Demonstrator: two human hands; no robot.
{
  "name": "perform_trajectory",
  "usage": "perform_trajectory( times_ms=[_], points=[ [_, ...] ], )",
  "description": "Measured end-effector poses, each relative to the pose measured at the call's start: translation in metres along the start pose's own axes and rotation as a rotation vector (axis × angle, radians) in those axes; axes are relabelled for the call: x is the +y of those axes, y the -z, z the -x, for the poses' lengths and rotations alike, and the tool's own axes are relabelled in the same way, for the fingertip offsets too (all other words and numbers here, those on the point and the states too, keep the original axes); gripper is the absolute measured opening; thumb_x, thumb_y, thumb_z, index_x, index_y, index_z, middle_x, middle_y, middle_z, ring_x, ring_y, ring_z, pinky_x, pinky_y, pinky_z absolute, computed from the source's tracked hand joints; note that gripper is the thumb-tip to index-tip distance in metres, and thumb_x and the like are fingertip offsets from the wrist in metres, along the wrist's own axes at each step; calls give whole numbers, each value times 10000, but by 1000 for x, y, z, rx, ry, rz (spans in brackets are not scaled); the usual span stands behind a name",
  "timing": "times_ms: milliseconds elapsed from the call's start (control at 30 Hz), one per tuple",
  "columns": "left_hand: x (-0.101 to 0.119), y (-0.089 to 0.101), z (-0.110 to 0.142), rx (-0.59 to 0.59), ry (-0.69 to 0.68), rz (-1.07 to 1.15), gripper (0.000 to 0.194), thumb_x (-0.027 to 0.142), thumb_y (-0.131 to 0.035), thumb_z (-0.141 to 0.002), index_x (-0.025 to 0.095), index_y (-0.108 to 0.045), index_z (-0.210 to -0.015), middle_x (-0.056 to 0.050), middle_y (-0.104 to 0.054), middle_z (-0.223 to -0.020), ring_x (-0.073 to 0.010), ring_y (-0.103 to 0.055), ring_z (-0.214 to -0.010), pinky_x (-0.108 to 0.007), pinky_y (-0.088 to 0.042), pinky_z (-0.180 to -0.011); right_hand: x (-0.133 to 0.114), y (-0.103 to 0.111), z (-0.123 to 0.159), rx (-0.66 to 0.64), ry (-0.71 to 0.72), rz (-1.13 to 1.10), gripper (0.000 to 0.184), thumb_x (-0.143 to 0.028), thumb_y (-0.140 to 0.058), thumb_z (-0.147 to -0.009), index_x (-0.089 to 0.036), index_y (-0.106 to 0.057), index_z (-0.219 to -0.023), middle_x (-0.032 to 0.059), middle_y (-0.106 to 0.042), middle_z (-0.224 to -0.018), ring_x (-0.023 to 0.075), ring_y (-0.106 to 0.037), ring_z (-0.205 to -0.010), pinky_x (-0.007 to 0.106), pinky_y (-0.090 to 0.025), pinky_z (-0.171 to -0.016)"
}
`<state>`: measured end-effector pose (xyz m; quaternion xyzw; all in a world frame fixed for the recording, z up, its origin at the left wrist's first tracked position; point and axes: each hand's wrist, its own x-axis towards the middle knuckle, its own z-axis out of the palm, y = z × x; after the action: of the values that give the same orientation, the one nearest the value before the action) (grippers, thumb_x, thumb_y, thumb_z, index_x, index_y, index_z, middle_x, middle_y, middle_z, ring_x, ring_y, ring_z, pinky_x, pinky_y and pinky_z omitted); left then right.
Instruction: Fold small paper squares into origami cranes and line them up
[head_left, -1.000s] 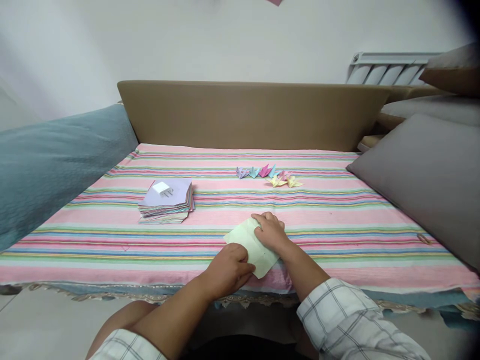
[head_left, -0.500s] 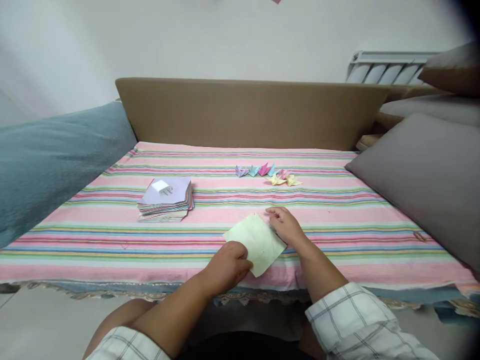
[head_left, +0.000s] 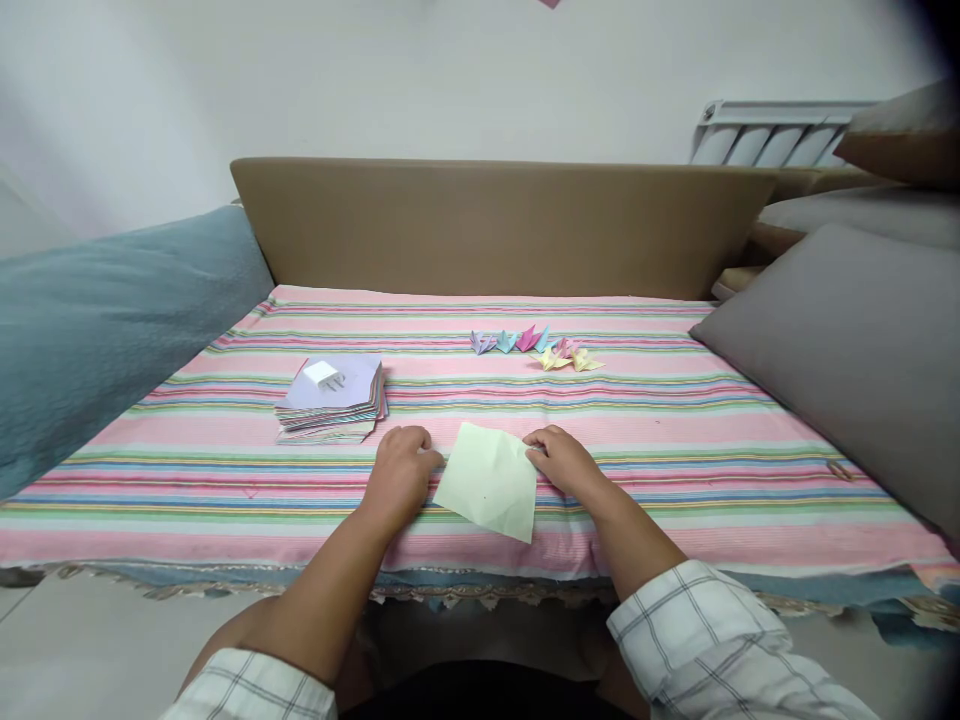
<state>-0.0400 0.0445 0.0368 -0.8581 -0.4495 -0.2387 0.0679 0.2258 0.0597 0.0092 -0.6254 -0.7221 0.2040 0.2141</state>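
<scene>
A pale yellow-green square of paper (head_left: 491, 482) with faint creases lies turned at a slant near the front of the striped cloth. At its upper right corner, my right hand (head_left: 564, 462) pinches the paper between thumb and fingers. My left hand (head_left: 400, 477) is just off the paper's left edge, fingers curled in and thumb pointing toward it, with nothing visible in its grip. Behind the sheet stands a group of small folded paper cranes (head_left: 529, 340) in purple, blue, pink and yellow.
A stack of coloured paper squares (head_left: 335, 400) lies to the left, a white plug adapter (head_left: 322, 374) on top. Grey cushions (head_left: 840, 370) border the right, a blue covered armrest (head_left: 127, 320) the left. A small brown ring-shaped item (head_left: 840, 471) rests at right on the striped cloth (head_left: 225, 440).
The paper has turned and shifted slightly left. My left hand has let go of its lower left part and moved left and away. My right hand has closed on a corner.
</scene>
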Motion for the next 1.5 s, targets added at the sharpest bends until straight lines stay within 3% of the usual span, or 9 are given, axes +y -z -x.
perform_trajectory(
  times_ms=[100, 233, 333, 433, 567, 700, 900, 1133, 1500],
  points=[
    [24, 4, -1, 49, -102, 29, 233, 150, -438, -802, 186, -660, -863, -74, -527, -838, -210, -455, -831, -353, -374, -754, 0, 1, 1, 17, 11, -6, 262, -188, -517, -777, -177, -643, -1007, 74, -604, -1027, 188, -536, -984, 278, -393, -848],
    [64, -2, 2, -213, -287, 117, 363, 345, -536, -813, 193, -546, -1143, -81, -519, -929, -215, -467, -865, -341, -400, -759, 3, 3, 0, 20, -12, 22, 331, -197, -528, -776, -139, -614, -1090, 112, -598, -1052, 206, -538, -994, 295, -390, -862],
    [75, -11, 5, -304, -291, 93, 592, 460, -642, -720, 197, -477, -1223, -88, -501, -963, -233, -462, -876, -364, -397, -772, 4, 5, -1, 19, -6, 36, 206, -199, -519, -772, -167, -671, -907, 94, -620, -974, 206, -547, -963, 291, -395, -831],
    [71, -16, 5, -342, -286, 81, 451, 430, -634, -734, 208, -553, -1117, -81, -488, -956, -228, -456, -868, -352, -384, -756, 2, 9, 0, 30, -1, 6, 149, -185, -510, -753, -183, -657, -734, 63, -627, -878, 181, -566, -864, 266, -404, -748],
    [57, -13, 1, -353, -244, 57, 142, 220, -517, -798, 206, -653, -837, -57, -487, -827, -199, -438, -806, -310, -344, -697, 0, 13, 6, 12, -27, -137, 135, -235, -488, -754, -195, -608, -704, 8, -621, -707, 137, -552, -640, 233, -385, -575],
    [41, -8, -3, -355, -151, 1, 192, 130, -493, -752, 204, -669, -731, -38, -468, -747, -186, -415, -775, -296, -301, -660, -1, 9, 11, -70, -115, -363, 102, -270, -508, -720, -197, -578, -730, -45, -541, -528, 101, -458, -448, 211, -324, -445],
    [29, -3, -5, -463, -23, 60, 280, 90, -469, -687, 236, -681, -795, -21, -484, -776, -165, -434, -759, -262, -292, -613, -2, 1, 16, -12, -96, -520, 91, -258, -582, -641, -186, -540, -677, -62, -482, -522, 85, -427, -472, 201, -306, -455],
    [26, -5, -4, -426, -40, 134, 318, 92, -451, -694, 261, -690, -818, -21, -503, -812, -165, -466, -778, -256, -343, -640, -4, -3, 16, 18, -100, -728, 160, -275, -611, -611, -197, -489, -680, -77, -453, -521, 79, -394, -457, 210, -298, -458],
    [23, -8, -3, -397, -53, 189, 319, 88, -468, -694, 256, -697, -839, -30, -517, -834, -176, -491, -790, -271, -369, -656, -10, -8, 16, 37, -204, -1061, 294, -265, -683, -550, -194, -491, -760, -64, -516, -629, 83, -478, -544, 226, -411, -528]
  ],
)
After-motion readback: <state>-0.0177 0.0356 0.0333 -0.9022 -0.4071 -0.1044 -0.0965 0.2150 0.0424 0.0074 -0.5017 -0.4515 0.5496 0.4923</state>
